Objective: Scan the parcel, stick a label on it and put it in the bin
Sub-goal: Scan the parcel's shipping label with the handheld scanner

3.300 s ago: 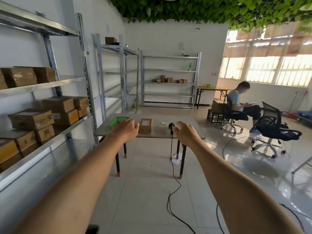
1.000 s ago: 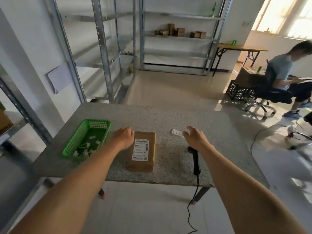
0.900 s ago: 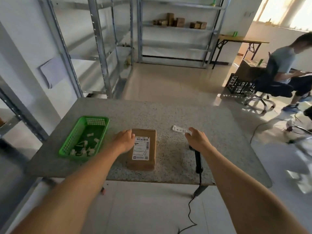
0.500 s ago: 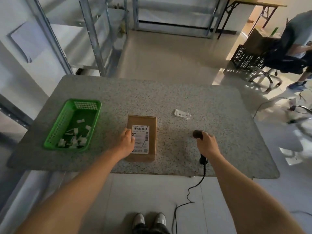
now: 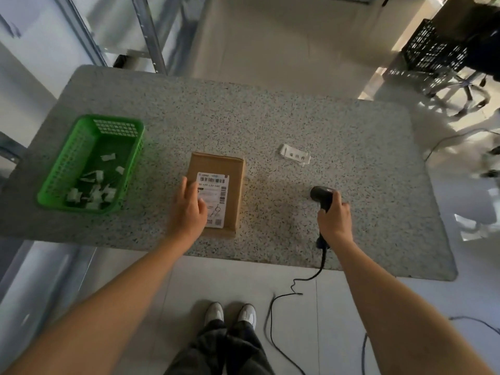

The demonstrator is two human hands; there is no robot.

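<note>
My left hand (image 5: 189,209) lies flat, fingers straight, on the parcel (image 5: 217,192) at mid-table | my right hand (image 5: 334,219) curls round the scanner (image 5: 322,197) handle | green bin (image 5: 67,158) far left.

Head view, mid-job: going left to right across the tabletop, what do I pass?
Across the table: green basket → cardboard parcel, with the left hand resting on its left part → white label strip → barcode scanner, gripped by the right hand.
</note>
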